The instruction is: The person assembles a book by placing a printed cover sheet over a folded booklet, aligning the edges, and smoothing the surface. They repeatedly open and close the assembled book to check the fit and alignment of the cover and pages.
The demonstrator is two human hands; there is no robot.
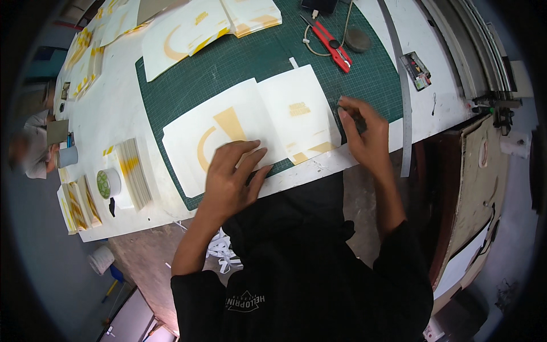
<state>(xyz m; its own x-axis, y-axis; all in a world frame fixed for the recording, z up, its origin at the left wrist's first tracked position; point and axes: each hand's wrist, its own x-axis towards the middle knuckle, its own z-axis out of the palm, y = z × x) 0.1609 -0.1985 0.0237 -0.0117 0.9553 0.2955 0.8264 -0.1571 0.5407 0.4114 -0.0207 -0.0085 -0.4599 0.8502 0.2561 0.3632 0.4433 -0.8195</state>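
A printed white sheet (268,108), with pale orange shapes and a fold line down its middle, lies open on a green cutting mat (228,67) near the table's front edge. My left hand (232,171) rests on its lower left part, fingers apart. Just beyond the sheet's right edge is my right hand (364,132), with thumb and forefinger brought close together. Whatever they may hold is too small or hidden to make out. A red cutter knife (331,43) lies farther off on the mat, beside a dark round object (358,40).
More printed sheets (188,37) are stacked at the back. Bundles (132,174) and a tape roll (108,183) stand at left. A metal ruler (405,114) hangs past the table edge, near a small blade case (416,71). Another person (39,145) is at far left.
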